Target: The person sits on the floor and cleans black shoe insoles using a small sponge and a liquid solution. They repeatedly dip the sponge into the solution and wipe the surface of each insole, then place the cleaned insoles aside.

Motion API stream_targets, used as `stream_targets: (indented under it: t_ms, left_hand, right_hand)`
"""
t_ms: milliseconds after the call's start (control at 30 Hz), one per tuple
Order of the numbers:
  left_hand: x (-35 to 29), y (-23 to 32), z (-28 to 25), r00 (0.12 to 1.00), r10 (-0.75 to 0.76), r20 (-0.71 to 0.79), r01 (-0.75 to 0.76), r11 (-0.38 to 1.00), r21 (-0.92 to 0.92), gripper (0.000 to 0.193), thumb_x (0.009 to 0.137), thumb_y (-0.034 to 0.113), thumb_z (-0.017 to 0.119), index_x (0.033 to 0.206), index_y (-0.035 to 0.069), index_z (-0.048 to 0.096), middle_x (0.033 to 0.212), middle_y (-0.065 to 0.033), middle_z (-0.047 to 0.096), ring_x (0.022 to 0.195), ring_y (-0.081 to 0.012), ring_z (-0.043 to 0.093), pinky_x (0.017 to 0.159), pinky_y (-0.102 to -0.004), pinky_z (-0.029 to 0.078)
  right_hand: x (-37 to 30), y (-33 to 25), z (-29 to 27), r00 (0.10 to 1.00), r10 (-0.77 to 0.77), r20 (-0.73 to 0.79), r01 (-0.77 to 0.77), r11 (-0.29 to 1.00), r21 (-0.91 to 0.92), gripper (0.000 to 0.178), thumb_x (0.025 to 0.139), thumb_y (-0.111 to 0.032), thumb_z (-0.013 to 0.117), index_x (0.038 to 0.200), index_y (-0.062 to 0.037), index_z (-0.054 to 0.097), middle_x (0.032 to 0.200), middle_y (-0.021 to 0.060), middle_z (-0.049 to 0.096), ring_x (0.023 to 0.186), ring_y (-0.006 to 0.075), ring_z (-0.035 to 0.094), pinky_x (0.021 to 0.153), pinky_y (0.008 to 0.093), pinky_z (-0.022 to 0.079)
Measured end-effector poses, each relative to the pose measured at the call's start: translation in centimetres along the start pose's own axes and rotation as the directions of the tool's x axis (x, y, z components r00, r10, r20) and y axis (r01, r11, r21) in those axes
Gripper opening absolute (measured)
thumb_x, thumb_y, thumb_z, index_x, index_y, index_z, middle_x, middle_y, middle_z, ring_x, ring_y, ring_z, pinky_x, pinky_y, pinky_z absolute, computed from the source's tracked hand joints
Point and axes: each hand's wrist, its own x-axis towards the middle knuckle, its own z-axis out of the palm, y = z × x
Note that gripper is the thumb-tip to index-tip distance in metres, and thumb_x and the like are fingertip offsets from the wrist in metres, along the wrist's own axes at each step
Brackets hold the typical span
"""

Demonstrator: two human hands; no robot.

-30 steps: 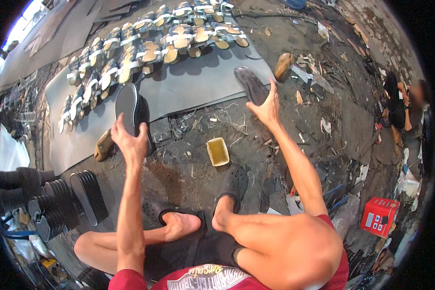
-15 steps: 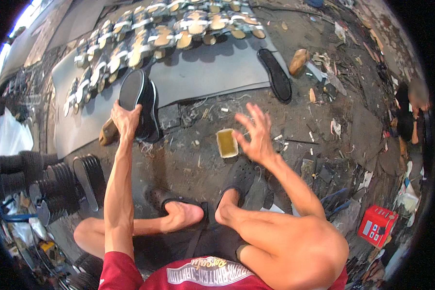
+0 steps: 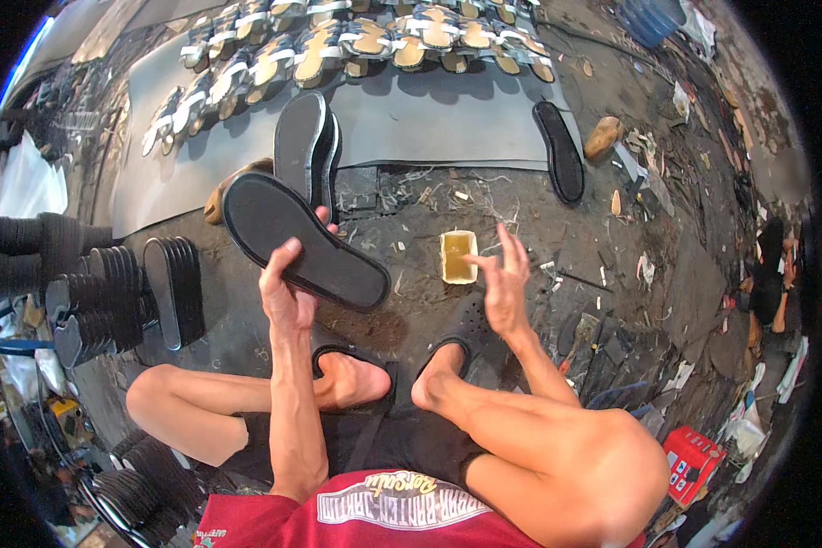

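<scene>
Left hand (image 3: pixel 289 297) extended forward, fingers pinching black sole (image 3: pixel 309 239) left of pale tub (image 3: pixel 445 258), some fingertips hidden behind sole; right hand (image 3: pixel 504 290) had fingers loosely spread, one overlapping tub, contact unclear

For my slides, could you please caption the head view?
Left hand holds a black sole, right hand at a tray of yellowish substance.

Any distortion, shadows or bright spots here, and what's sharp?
Head view: fisheye bending and black corners; head view: shadows beneath the sandals on the grey sheet; head view: bright light on the right knee; head view: held black sole fairly sharp.
</scene>
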Motion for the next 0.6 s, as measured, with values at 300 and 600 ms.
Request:
stream_targets:
  t_ms: [300, 600]
  left_hand:
    - [-3.1, -2.8, 2.4, 0.946, -0.254, 0.203, 0.307, 0.903, -0.302, 0.090, 0.106, 0.070, 0.035, 0.160, -0.001, 0.047, 0.152, -0.0266, 0.060, 0.111, -0.0366, 0.071, 0.098, -0.0496, 0.060]
    - [-7.5, -4.5, 8.8, 0.966, -0.246, 0.080, 0.252, 0.965, -0.071, 0.086, 0.109, 0.070, 0.035, 0.161, 0.003, 0.048, 0.156, -0.0192, 0.059, 0.132, -0.0345, 0.065, 0.115, -0.0465, 0.051]
  right_hand:
    - [2.5, -5.4, -4.5, 0.909, 0.117, 0.400, -0.413, 0.387, 0.824, 0.086, 0.117, -0.059, 0.019, 0.124, 0.0022, 0.079, 0.158, 0.0212, 0.058, 0.161, 0.0279, 0.029, 0.133, 0.0495, 0.009]
    - [5.4, -15.1, -2.6, 0.950, -0.309, 0.050, 0.281, 0.912, 0.299, 0.073, 0.117, -0.056, 0.016, 0.169, -0.0127, 0.044, 0.181, 0.0211, 0.017, 0.165, 0.0407, 0.018, 0.132, 0.0551, 0.010]
